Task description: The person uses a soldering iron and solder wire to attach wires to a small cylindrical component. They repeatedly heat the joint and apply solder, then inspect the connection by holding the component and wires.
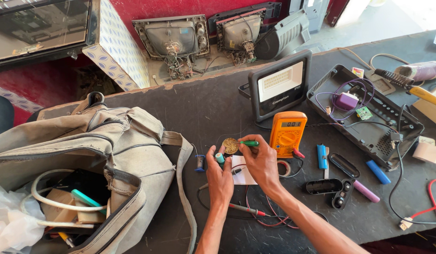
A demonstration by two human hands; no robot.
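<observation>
My left hand (219, 175) holds a small teal cylindrical cell (220, 158) upright between thumb and fingers. My right hand (261, 161) grips a green-handled tool (248, 143) whose tip points left toward a round brass-coloured disc (230, 146) lying on the dark table (199, 108). An orange multimeter (287, 133) sits just right of my right hand. Its red probe (244, 209) and leads lie under my wrists, over a white paper slip (241, 173).
An open grey bag (95, 155) full of cables fills the left. A flood lamp (279, 85) stands behind the meter. An open black casing (364, 113) with wires lies right, beside blue and purple cells (350, 176) and a black holder (328, 187). Old tube sets (173, 40) stand beyond the table.
</observation>
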